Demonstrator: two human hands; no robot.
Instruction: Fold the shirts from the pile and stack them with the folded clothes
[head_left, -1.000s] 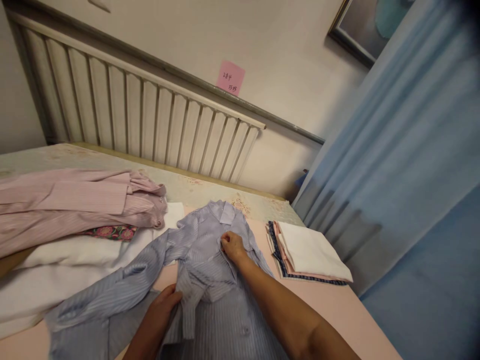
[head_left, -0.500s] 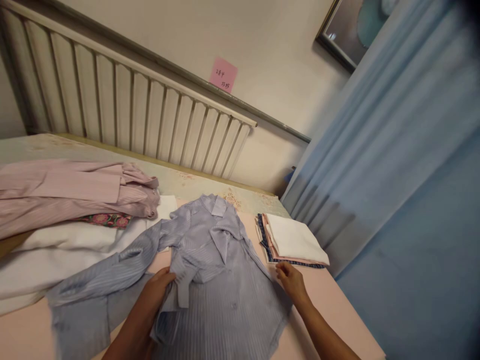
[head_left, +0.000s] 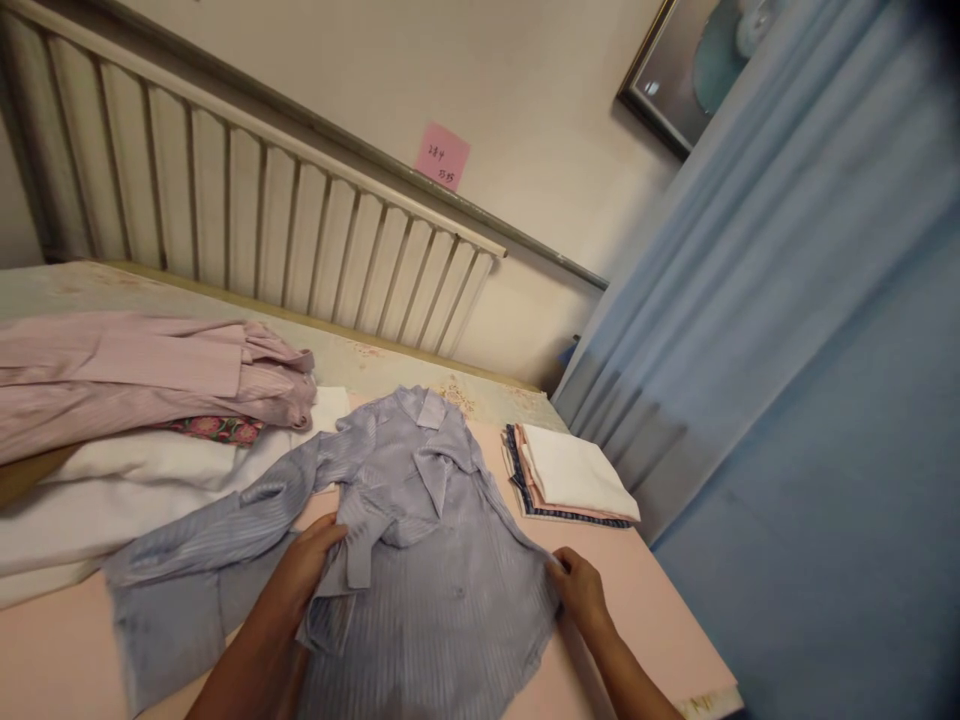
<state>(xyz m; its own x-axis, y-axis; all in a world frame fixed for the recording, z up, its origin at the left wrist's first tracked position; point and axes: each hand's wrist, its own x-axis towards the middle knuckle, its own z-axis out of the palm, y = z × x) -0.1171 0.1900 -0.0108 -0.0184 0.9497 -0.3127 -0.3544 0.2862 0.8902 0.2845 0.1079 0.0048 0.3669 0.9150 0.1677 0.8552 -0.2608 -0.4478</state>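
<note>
A blue shirt (head_left: pixel 420 560) lies spread near the table's (head_left: pixel 660 620) front edge. The left hand (head_left: pixel 304 570) pinches a fold at its middle, fingers curled. The right hand (head_left: pixel 577 590) grips the shirt's right side edge, fingers closed.

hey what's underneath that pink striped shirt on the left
Under the pink striped shirt a floral fabric peeks out, lying on white folded cloth. How far the floral piece extends beneath is hidden.
</note>
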